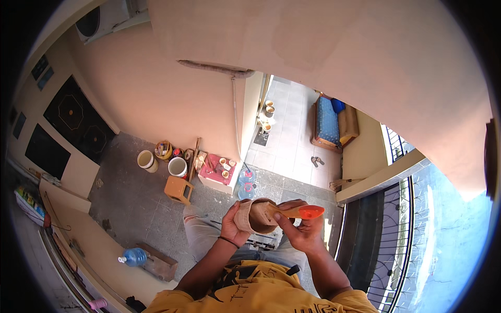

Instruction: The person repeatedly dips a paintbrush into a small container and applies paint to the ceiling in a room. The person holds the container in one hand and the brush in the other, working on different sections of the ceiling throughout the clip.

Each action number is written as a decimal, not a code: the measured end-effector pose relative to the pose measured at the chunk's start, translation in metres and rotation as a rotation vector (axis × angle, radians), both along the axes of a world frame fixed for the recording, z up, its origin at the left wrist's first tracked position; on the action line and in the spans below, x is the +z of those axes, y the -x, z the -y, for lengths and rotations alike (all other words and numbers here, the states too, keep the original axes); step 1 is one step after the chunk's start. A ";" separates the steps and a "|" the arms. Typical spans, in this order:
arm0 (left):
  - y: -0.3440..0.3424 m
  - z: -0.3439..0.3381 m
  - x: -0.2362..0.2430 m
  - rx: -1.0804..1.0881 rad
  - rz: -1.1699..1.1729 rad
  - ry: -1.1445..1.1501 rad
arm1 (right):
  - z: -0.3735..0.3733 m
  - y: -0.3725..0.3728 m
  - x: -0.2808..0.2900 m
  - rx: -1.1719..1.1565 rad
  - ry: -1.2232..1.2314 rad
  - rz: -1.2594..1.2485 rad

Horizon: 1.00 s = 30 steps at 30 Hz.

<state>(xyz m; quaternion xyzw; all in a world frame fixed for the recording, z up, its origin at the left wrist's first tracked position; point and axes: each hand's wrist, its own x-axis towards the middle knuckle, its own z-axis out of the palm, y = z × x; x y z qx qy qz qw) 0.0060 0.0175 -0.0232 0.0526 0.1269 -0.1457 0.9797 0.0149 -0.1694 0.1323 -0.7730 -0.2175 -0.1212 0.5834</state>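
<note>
My left hand (231,227) grips a beige, paint-smeared cup (245,218) from its left side, just below the middle of the view. My right hand (302,232) is closed on a paintbrush (292,212) with a wooden handle and an orange-red end. The brush head lies in or over the cup's mouth, coated in beige; its bristle tips are hard to make out. Both hands are held above my legs, with the floor far below them.
Buckets (147,161), an orange stool (178,190) and a red-topped stand (217,168) with small cups are below left. Water jugs (247,190) stand centrally; another (133,257) lies lower left. A cushioned bench (327,122) is beyond the opening. Railings (396,235) run along the right.
</note>
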 end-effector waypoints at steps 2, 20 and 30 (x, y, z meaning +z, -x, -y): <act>-0.007 -0.002 0.001 -0.016 -0.013 -0.046 | 0.000 -0.005 0.000 -0.029 -0.139 -0.045; -0.018 0.007 0.020 -0.091 0.031 0.062 | 0.016 -0.002 -0.013 -0.280 -1.153 -0.742; -0.019 0.006 0.012 -0.087 0.002 0.097 | 0.019 -0.023 -0.053 0.181 -1.784 -0.947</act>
